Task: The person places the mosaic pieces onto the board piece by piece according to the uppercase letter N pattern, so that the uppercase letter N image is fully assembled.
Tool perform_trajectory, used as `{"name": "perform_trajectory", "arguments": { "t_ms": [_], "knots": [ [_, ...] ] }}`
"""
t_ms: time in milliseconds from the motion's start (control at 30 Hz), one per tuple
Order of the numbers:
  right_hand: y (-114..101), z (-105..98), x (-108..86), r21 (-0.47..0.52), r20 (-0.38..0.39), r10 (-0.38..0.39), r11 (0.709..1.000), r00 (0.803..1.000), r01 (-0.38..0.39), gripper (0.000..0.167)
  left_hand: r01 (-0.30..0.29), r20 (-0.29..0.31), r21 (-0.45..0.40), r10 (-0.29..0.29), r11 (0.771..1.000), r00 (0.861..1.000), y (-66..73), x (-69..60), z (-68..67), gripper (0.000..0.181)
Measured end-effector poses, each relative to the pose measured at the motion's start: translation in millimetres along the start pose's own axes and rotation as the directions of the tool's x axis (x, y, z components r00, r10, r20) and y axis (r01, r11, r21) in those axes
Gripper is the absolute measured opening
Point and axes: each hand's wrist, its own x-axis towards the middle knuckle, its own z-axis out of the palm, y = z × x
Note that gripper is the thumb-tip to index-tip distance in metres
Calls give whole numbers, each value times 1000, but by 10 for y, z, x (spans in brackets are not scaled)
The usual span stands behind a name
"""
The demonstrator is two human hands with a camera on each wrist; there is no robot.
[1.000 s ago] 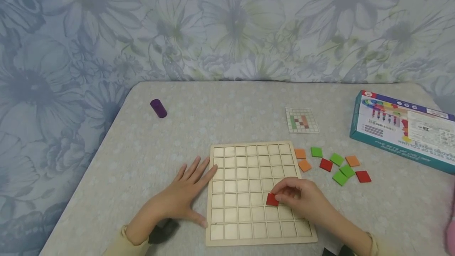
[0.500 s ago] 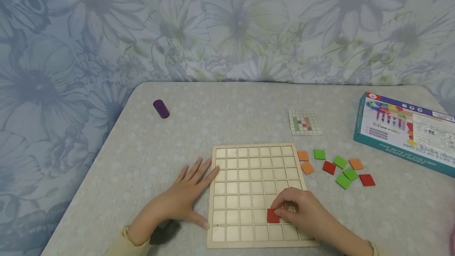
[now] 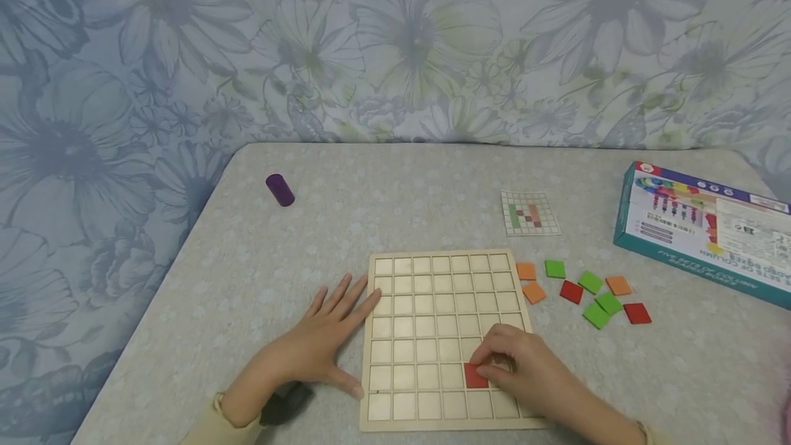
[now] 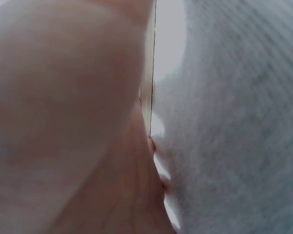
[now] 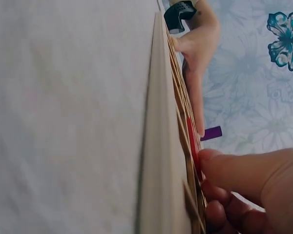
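Only right wrist cam's showing the red tile edge-on, right grip pinching it on the board, left grip splaying wide alongside, tile sitting farther down than a second ago.

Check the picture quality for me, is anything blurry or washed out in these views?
Head: fairly even light, with the board and red tile clear, though the box has print too small to read; left wrist: the left hand is badly blurred, beside washed-out patches on the tablecloth; right wrist: the tablecloth looks hazy, the butterfly print crisper.
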Motion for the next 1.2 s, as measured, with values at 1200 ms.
{"name": "perform_trajectory", "arguments": {
  "t_ms": [1200],
  "knots": [
    [597, -941, -208, -356, -383, 299, 826, 874, -438, 30, -14, -4, -27, 14, 1000, 1000, -10, 2, 11, 127]
  ]
}}
